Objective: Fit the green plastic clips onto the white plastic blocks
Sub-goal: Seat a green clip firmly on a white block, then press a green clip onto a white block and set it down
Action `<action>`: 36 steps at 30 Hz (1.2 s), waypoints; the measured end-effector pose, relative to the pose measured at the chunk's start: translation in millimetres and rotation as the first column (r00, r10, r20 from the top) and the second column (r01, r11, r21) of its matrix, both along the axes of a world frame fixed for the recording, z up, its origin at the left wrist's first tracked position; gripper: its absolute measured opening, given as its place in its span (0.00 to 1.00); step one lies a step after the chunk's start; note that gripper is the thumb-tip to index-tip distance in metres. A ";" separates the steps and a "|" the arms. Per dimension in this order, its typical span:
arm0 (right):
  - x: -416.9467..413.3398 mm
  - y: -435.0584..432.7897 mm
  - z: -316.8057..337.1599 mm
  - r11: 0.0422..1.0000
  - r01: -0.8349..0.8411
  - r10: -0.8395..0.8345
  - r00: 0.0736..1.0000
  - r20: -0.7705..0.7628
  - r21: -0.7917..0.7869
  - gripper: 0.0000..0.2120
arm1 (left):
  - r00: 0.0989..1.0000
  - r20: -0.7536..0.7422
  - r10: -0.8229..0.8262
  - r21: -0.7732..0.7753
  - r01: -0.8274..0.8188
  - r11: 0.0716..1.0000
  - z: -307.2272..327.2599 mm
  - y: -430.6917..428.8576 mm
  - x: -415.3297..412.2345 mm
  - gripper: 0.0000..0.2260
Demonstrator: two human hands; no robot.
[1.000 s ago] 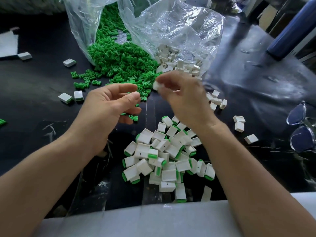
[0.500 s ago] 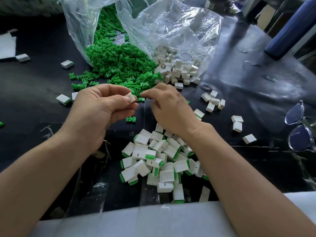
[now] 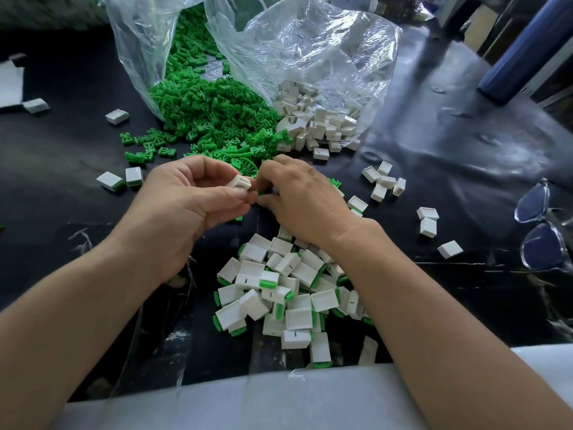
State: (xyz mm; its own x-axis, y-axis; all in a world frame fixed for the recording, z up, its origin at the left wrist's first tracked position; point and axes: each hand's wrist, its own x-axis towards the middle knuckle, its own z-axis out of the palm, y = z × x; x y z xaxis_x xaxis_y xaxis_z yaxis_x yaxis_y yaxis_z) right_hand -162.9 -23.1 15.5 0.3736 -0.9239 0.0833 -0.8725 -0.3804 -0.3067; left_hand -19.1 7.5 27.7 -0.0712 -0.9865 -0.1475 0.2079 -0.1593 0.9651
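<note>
Left hand [image 3: 186, 209]: gripped one white block [image 3: 240, 183] between thumb and fingertips, held above the table with its open end turned toward the other hand.
Right hand [image 3: 304, 197]: fingers curled, tips brought up against the open end of the held block; whether they pinched a clip could not be told, as the tips were hidden.
Held block: hollow, no green showing in it; sat between the two hands, in front of the clip heap.
Green clips [image 3: 217, 119]: large heap spilling out of a clear plastic bag [image 3: 145, 57] onto the table, just beyond the hands; a few strays lay to the left of the heap.
White blocks, unfitted [image 3: 316, 122]: heap in the mouth of a second clear bag [image 3: 310, 48], touching the right edge of the clip heap.
Fitted blocks [image 3: 279, 293]: pile of white blocks with green ends, under the right wrist, near the front edge.
Loose blocks [image 3: 384, 181]: small cluster right of the right hand.
Table [image 3: 62, 212]: black glossy surface.
Glasses [image 3: 539, 225]: clear-framed, at the right edge.
</note>
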 end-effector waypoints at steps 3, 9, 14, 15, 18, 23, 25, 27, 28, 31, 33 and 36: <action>0.7 -0.5 0.0 1.000 0.003 -0.003 1.000 0.028 0.019 0.08 | 1.000 0.011 0.004 0.013 -0.005 1.000 -0.8 0.1 -0.9 0.10; -0.4 -0.6 1.1 1.000 0.002 -0.003 0.999 0.046 0.020 0.09 | 1.000 0.000 -0.003 0.018 0.003 1.000 -1.5 -0.4 -0.6 0.09; -1.2 0.1 1.6 0.999 -0.017 0.015 0.999 0.049 0.029 0.06 | 1.000 -0.003 0.013 0.004 -0.013 1.000 -2.4 -1.3 0.3 0.09; -1.2 0.2 1.8 0.999 -0.017 0.015 0.998 0.055 0.031 0.06 | 1.000 -0.004 0.020 0.000 -0.020 1.000 -2.5 -1.6 0.3 0.08; -1.5 1.6 2.7 0.998 -0.029 0.023 0.996 0.089 0.059 0.09 | 0.998 -0.024 0.058 -0.016 -0.058 0.998 -1.5 -2.5 1.3 0.07; -0.9 3.0 4.3 0.997 -0.046 0.040 0.995 0.090 0.065 0.05 | 0.997 -0.022 0.069 -0.020 -0.070 0.997 -2.3 -3.8 3.5 0.04; -0.6 3.3 4.1 0.996 -0.054 0.046 0.993 0.111 0.066 0.04 | 0.998 -0.001 0.063 -0.019 -0.063 0.998 -3.3 -4.2 3.8 0.04; -0.7 2.7 2.7 0.995 -0.056 0.046 0.992 0.116 0.083 0.06 | 0.998 0.011 0.054 -0.025 -0.054 0.998 -3.1 -4.1 3.9 0.04; -1.4 1.6 1.5 0.994 -0.053 0.043 0.993 0.111 0.093 0.07 | 0.999 0.016 0.050 -0.028 -0.050 0.998 -2.7 -3.8 3.8 0.05; -6.8 -1.0 1.8 0.997 -0.017 0.004 0.988 0.154 0.082 0.09 | 0.999 0.031 0.037 -0.029 -0.036 0.999 -2.0 -2.5 2.9 0.08; -12.3 -1.2 6.5 0.995 0.063 -0.084 0.941 0.329 0.073 0.05 | 0.999 0.026 0.020 -0.025 -0.019 1.000 -2.1 -1.6 1.9 0.09; -15.3 1.0 12.9 0.981 0.113 -0.187 0.748 0.636 0.155 0.08 | 1.000 0.022 -0.009 -0.024 0.009 1.000 -2.3 -0.3 1.0 0.09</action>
